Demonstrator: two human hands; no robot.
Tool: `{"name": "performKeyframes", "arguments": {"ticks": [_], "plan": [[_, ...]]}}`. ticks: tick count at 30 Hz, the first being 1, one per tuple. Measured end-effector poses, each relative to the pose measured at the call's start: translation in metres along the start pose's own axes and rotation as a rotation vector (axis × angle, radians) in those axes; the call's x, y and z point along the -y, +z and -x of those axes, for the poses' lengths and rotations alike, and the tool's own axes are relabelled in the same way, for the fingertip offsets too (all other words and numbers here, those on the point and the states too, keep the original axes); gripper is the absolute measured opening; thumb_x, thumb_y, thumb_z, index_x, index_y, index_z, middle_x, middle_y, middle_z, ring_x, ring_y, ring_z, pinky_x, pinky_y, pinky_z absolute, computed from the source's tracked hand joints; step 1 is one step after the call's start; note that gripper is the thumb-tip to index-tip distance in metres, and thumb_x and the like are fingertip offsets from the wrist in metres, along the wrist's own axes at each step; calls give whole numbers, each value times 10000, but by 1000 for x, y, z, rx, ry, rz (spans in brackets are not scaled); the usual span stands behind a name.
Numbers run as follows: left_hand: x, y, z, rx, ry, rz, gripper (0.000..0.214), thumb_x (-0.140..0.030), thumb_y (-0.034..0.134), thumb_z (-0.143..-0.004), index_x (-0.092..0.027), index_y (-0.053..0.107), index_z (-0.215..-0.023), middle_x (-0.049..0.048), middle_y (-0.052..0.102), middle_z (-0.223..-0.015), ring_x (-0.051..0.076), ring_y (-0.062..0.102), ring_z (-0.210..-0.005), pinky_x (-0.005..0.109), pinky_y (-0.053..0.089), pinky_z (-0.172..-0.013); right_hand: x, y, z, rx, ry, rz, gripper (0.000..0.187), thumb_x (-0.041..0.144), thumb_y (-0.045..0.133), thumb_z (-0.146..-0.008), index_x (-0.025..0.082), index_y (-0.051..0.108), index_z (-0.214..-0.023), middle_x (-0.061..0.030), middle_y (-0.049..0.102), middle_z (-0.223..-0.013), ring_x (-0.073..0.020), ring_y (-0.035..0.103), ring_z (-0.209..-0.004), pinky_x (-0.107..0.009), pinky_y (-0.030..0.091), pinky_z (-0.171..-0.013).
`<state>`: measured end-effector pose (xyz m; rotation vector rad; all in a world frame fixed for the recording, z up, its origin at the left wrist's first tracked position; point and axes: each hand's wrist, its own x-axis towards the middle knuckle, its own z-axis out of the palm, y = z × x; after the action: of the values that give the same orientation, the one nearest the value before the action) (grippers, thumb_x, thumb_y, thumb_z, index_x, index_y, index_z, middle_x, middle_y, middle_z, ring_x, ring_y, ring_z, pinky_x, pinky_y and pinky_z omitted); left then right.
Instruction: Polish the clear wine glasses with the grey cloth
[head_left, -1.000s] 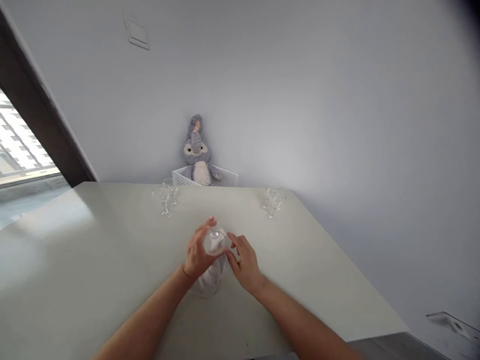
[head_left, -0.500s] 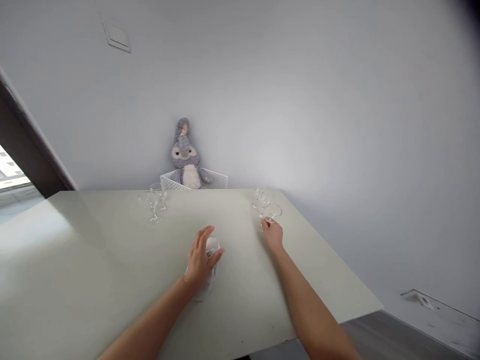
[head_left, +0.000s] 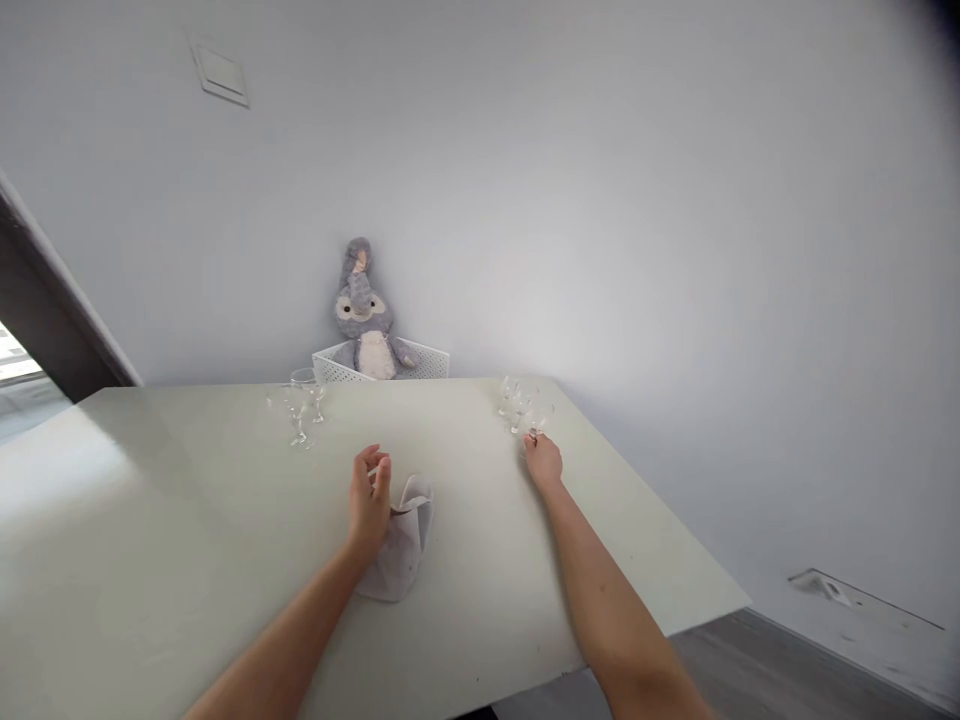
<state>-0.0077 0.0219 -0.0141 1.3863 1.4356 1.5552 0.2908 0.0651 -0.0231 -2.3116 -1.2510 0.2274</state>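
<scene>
A crumpled white cloth (head_left: 405, 545) lies on the pale table (head_left: 187, 520) in front of me. My left hand (head_left: 369, 497) hovers at the cloth's left edge with its fingers loosely curled and apart, and it holds nothing. Reaching far right, my right hand (head_left: 541, 461) has its fingertips pinched at the foot of a small clear stemmed glass (head_left: 537, 418). That glass stands upright beside a cluster of similar glasses (head_left: 514, 398) near the table's right edge.
Another group of clear stemmed glasses (head_left: 300, 405) stands at the back left. A grey plush toy (head_left: 363, 312) sits in a white perforated basket (head_left: 427, 362) against the wall behind the table. The table's right edge drops to a grey floor (head_left: 750, 670).
My right hand carried the glass from above the cloth to the right-hand cluster and set it down. My left hand let go of the glass and lifted off the cloth.
</scene>
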Motion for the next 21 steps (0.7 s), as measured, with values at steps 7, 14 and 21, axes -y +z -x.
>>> {"name": "performKeyframes", "arguments": {"ticks": [7,14,21], "plan": [[13,-11,-25,-226,-83,185,296,-425,434,-815,-209,453,-1016,12,532,-835,143,532,-817,278,443,-719,-8,-29,9,14,91,29,302,237,464,-776,155,497,-1064,-104,625,-866,-219,595,-799,-289,387,-649],[20,-43,-58,-591,-371,500,261,-370,390,-833,-249,346,-1060,-18,466,-797,67,528,-671,222,459,-677,25,-38,56,-264,-233,-248,286,383,333,-851,167,495,-948,-25,577,-740,-156,527,-649,-259,354,-619],[28,-72,-86,-468,-507,593,420,-488,262,-853,-271,212,-1208,36,570,-793,135,613,-686,289,500,-648,77,-4,154,485,-1067,-437,369,435,368,-866,213,578,-1073,40,532,-563,-101,458,-496,-202,335,-524]]}}
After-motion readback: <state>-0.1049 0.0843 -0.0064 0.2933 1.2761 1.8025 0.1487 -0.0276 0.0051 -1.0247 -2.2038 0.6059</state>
